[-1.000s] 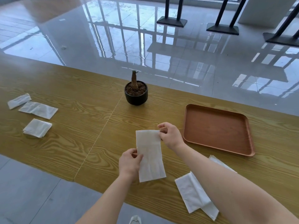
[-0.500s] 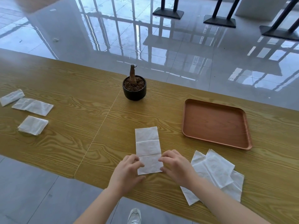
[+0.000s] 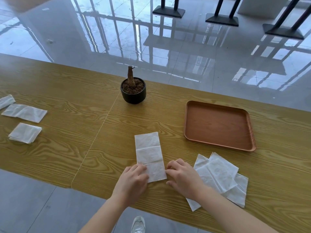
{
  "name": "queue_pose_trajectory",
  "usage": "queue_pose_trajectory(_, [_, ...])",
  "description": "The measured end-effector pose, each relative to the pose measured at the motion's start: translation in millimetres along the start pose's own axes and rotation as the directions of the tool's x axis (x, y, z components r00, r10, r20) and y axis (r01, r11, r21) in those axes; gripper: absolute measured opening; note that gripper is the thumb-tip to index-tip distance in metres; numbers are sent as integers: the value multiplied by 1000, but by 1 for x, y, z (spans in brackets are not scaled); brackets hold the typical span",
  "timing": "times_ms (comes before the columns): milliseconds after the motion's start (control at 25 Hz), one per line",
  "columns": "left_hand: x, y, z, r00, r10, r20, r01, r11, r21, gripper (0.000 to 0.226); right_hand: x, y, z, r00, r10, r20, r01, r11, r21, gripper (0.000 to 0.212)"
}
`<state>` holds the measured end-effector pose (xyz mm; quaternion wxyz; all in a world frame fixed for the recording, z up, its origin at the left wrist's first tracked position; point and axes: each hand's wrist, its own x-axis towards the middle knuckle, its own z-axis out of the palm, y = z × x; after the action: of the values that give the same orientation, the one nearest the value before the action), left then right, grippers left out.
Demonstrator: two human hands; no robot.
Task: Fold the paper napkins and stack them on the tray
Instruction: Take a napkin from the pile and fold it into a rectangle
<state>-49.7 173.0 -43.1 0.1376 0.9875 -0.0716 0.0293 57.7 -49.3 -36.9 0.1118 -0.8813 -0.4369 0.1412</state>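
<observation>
Two contacts: left hand point(image 3: 133, 180), right hand point(image 3: 183, 177) at napkin point(image 3: 149, 153) near corners, by counter point(image 3: 67, 132) front edge; pinching or pressing, cannot tell. Fold along creases, edges aligned, flatten.

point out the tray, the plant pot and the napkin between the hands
tray point(image 3: 217, 125): head view, bare middle of its floor
plant pot point(image 3: 133, 96): head view, front of its black wall
napkin point(image 3: 149, 153): head view, middle panel between the two creases

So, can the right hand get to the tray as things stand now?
Probably yes. The right hand touches the near end of the long napkin; only bare table lies between it and the tray ahead. The napkin pile lies aside.
</observation>
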Motion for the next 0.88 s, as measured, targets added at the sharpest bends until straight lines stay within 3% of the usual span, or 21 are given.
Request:
queue_pose_trajectory(80, [-3,-3,-1,1000,16,24,-15,1000,-27,19,2,-2,-1,1000,13,-6,-13,1000,14,42])
queue_pose_trajectory(200, [-7,-9,5,992,126,-15,-125,991,56,12,7,-5,-1,999,39,-30,-38,999,38,48])
queue_pose_trajectory(320, [-9,-10,9,985,150,-82,-144,986,83,14,7,-6,0,998,46,-47,-45,998,39,46])
queue_pose_trajectory(400, [-11,-8,10,991,102,-91,-97,994,52,9,6,-5,0,999,33,-35,-32,999,33,52])
queue_pose_trajectory(600, [-2,0,0,985,-165,-48,152,967,-207,12,-4,-9,-2,1000,1,28,-3,998,65,90])
queue_pose_trajectory(680, [4,2,-6,982,-191,-3,183,947,-264,9,-6,-13,-1,999,13,-48,-10,998,69,76])
queue_pose_trajectory(760, [10,5,-10,976,-217,25,213,918,-333,7,-6,-15,2,976,47,-212,-16,989,147,39])
queue_pose_trajectory(880, [10,7,-12,936,-342,90,336,784,-522,4,-3,-15,2,946,135,-295,-41,952,304,8])
